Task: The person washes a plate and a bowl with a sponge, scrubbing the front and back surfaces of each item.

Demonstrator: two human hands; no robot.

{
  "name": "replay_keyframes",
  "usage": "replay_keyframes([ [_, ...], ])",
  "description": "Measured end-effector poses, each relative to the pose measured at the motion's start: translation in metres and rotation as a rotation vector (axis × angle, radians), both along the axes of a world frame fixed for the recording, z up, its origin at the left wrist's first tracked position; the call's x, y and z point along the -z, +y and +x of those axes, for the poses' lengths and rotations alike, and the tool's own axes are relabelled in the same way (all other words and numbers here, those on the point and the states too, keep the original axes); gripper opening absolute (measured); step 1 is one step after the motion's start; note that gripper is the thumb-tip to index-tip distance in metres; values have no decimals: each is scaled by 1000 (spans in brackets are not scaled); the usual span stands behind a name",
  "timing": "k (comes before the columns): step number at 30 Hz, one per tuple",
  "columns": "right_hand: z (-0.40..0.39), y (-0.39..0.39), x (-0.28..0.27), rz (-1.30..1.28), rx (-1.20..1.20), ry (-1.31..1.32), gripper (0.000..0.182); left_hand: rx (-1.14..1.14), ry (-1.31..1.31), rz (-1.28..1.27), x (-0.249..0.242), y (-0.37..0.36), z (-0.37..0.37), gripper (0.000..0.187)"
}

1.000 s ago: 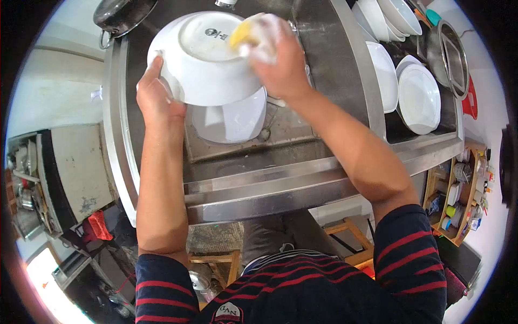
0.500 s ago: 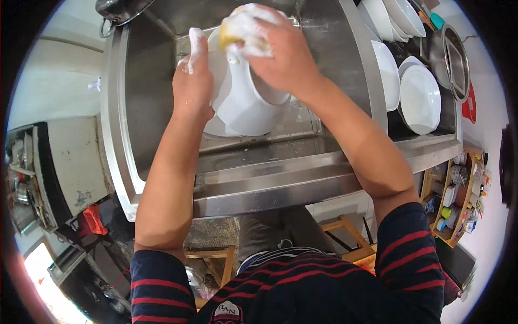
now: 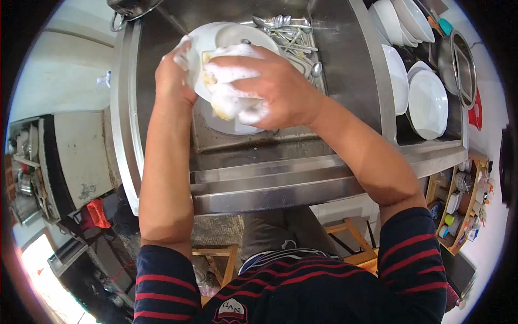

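Observation:
My left hand (image 3: 174, 75) grips the left rim of a white bowl (image 3: 226, 35), held tilted over the steel sink (image 3: 162, 108). My right hand (image 3: 270, 92) is closed on a soapy yellow sponge (image 3: 229, 100) covered in white foam, pressed against the bowl's inner face. Below the bowl, another white dish (image 3: 226, 125) lies on the sink bottom, mostly hidden by my hands.
Several spoons (image 3: 288, 35) lie in the sink at the back right. White plates and bowls (image 3: 426, 102) stand in the right basin, with a metal pan (image 3: 458, 59) beyond. A dark pot (image 3: 132, 6) sits at the top left. Wooden shelves (image 3: 458, 200) stand at the lower right.
The bowl has been turned from bottom-up to its inner side facing me. My right hand with the sponge has moved down from the bowl's top edge onto its inside.

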State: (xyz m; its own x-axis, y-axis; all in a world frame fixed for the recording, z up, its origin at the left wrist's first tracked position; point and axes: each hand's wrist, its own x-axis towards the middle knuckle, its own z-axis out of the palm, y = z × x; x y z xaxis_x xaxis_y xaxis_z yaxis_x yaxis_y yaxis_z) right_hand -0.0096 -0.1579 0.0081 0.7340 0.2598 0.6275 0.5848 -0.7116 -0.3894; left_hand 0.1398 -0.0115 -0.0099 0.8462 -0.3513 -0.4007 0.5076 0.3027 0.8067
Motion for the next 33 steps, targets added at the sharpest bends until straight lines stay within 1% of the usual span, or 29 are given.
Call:
replay_keyframes([
  [1,-1,-3,-1,0,-3,-6,27,-3,-35,-15,-2,5,7,23],
  [2,-2,-7,-2,34,-19,-5,32,-5,37,-99,4,12,19,23],
  [4,-4,-14,-6,70,-7,4,43,-31,25,-117,3,20,30,23],
  [5,-3,-19,-3,72,-8,0,43,-51,23,-135,5,23,33,24],
  [7,4,-32,9,222,134,-87,42,-20,28,-178,-8,25,29,23],
  [8,4,-38,12,286,227,-78,41,-7,-19,-153,-13,24,27,23],
  [9,7,-43,16,280,230,-77,41,6,-64,-127,-16,23,25,24],
  [11,12,-53,22,554,426,120,45,28,-36,-122,-18,17,15,25],
  [12,12,-54,18,575,464,209,40,16,-90,-13,-21,9,3,28],
  [13,10,-51,8,571,466,214,40,2,-143,96,-22,5,-4,31],
  [14,4,-45,-3,485,503,299,35,37,-133,136,-17,6,-7,36],
  [15,2,-40,-10,399,538,382,30,39,-128,135,-20,4,-13,36],
  [16,9,-37,-11,273,416,20,29,72,-174,161,-23,1,-20,37],
  [17,11,-32,-5,275,418,23,29,105,-220,189,-27,-1,-28,38],
  [19,13,-24,7,267,383,39,40,65,-225,197,-28,-3,-32,39],
  [20,13,-23,9,207,335,-47,40,40,-221,204,-25,-2,-27,38],
  [21,11,-23,7,212,337,-51,40,16,-219,208,-22,0,-20,36],
  [22,8,-26,6,187,231,-20,42,17,-223,209,-16,4,-10,36],
  [23,5,-30,4,159,126,10,43,12,-220,121,-9,9,3,34],
  [24,3,-37,5,158,128,7,43,7,-216,31,-11,10,7,31],
  [26,4,-48,8,155,91,42,44,-10,-187,20,-11,12,11,29],
  [28,3,-49,7,136,126,55,44,-41,-159,37,-11,13,14,25],
  [30,2,-46,6,119,161,70,44,-21,-162,21,-11,12,12,28],
  [32,3,-36,5,186,89,32,42,1,-161,8,-13,12,6,30],
  [33,5,-32,6,186,89,33,42,12,-215,121,-25,8,-8,33],
])
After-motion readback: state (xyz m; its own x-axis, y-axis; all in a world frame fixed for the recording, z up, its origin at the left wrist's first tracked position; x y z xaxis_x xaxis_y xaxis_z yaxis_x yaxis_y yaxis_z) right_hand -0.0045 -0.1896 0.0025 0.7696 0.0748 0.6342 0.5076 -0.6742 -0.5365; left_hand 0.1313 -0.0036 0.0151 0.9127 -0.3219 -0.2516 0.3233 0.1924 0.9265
